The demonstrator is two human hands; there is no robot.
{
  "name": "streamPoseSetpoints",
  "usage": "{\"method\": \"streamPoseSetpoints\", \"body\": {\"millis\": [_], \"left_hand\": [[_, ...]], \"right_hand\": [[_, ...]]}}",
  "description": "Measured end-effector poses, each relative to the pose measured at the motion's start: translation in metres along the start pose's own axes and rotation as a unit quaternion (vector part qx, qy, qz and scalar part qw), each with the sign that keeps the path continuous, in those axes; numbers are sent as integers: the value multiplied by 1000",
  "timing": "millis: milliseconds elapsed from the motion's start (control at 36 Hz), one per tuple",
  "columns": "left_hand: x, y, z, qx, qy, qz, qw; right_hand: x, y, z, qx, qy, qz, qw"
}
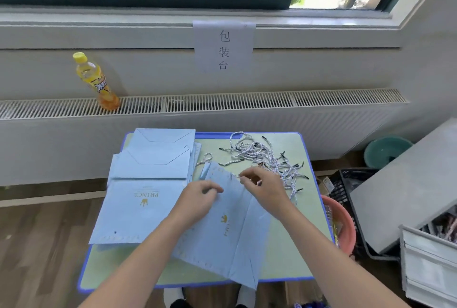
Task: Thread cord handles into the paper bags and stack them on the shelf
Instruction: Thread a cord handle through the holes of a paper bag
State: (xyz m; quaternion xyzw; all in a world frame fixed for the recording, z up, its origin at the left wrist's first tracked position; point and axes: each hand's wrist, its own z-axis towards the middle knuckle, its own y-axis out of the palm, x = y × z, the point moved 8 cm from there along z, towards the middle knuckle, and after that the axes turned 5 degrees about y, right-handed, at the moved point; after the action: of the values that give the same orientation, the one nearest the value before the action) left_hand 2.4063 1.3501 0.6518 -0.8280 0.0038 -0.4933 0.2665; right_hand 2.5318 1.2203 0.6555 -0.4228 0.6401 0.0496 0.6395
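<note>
Right hand pinches cord end at far edge of paper bag; left hand grips bag just left, nearer the hole.

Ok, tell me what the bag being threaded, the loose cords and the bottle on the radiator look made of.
Bag: matte light-blue paper, judging by sharp creases and printed gold crown.
Cords: twisted white-and-dark fibre with black tips, probably plastic.
Bottle: clear plastic, likely; orange drink shows through, yellow cap.

Bottle on radiator grille, 10 o'clock; paper sign, 12 o'clock; teal basin and black crate, 3 o'clock.
</note>
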Motion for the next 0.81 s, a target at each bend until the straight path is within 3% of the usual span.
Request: {"method": "streamPoseSetpoints", "body": {"millis": [83,278,361,444,528,806], "left_hand": [[5,2,-2,-5,-21,-63,998],[1,3,-2,3,-15,-79,997],[-1,1,-3,15,-2,-65,998],[-2,1,-5,22,7,-58,998],[-2,0,-8,26,21,-37,999],[3,-6,-15,38,61,43,997]], "right_hand": [[-14,15,-15,-28,-30,5,999],[-14,41,-35,-94,-30,-28,995],[-6,41,-36,-98,19,-38,994],[6,30,-27,-18,127,41,991],[7,34,-23,-6,211,101,972],[-7,51,-21,-15,267,180,947]]}}
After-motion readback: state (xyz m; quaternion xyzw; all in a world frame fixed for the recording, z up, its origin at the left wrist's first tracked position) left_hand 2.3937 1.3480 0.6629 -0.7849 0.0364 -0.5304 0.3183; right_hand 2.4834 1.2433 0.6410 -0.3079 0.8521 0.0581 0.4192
